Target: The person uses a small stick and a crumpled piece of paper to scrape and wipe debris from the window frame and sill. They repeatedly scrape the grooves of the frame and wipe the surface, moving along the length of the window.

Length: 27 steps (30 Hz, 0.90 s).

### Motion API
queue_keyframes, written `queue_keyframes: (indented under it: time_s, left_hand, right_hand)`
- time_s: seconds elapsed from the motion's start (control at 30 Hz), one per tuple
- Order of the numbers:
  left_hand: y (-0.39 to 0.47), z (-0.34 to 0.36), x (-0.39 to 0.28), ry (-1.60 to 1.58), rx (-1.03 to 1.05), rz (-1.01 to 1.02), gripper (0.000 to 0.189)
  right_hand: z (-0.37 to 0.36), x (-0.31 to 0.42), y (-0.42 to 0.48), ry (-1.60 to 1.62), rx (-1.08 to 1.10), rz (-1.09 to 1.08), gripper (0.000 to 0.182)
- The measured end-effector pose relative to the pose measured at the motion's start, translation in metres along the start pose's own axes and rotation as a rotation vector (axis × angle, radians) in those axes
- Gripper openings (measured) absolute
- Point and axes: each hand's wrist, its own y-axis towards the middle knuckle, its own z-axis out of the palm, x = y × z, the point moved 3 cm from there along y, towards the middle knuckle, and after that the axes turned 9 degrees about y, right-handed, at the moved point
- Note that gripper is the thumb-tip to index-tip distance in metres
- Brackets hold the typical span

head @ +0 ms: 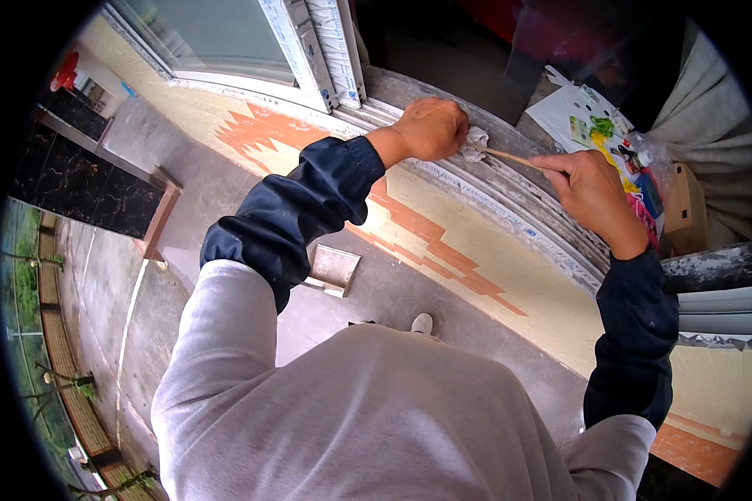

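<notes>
A thin wooden stick (504, 154) spans the gap between my two hands, above the dirty track of a sliding window (539, 213). My left hand (431, 128) is closed at the stick's left end, beside a crumpled whitish cloth or tissue (476, 144) that lies over the track. My right hand (592, 188) pinches the other end of the stick between thumb and fingers. Dark sleeve covers reach from both wrists up the forearms.
A sliding window sash (213, 44) stands at the upper left. Inside, a cluttered white surface (554, 113) holds a small bottle (639, 160) and packets, near a wooden box (686, 206) and a grey curtain (714, 125). A dustpan (335, 269) lies on the floor below.
</notes>
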Motion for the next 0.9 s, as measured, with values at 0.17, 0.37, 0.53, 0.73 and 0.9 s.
queue_keyframes:
  time_s: [0.17,0.37,0.53,0.73,0.9]
  left_hand:
    - [0.002,0.005,0.0,-0.094,0.082,0.039,0.012]
    - [0.001,0.001,-0.009,-0.096,0.14,0.061,0.015]
    - [-0.001,0.004,-0.006,-0.187,0.091,0.075,0.014]
    - [-0.002,0.011,-0.007,-0.136,-0.108,0.123,0.013]
    - [-0.009,-0.003,-0.029,0.054,-0.081,0.113,0.018]
  right_hand:
    - [-0.009,0.0,0.001,-0.027,0.027,-0.031,0.017]
    - [-0.02,-0.005,0.008,0.013,-0.039,0.016,0.017]
    - [-0.022,0.001,0.005,-0.146,0.049,-0.033,0.017]
    - [-0.022,0.006,0.005,-0.18,0.133,0.02,0.016]
    - [-0.023,0.01,0.007,-0.203,0.182,0.028,0.016]
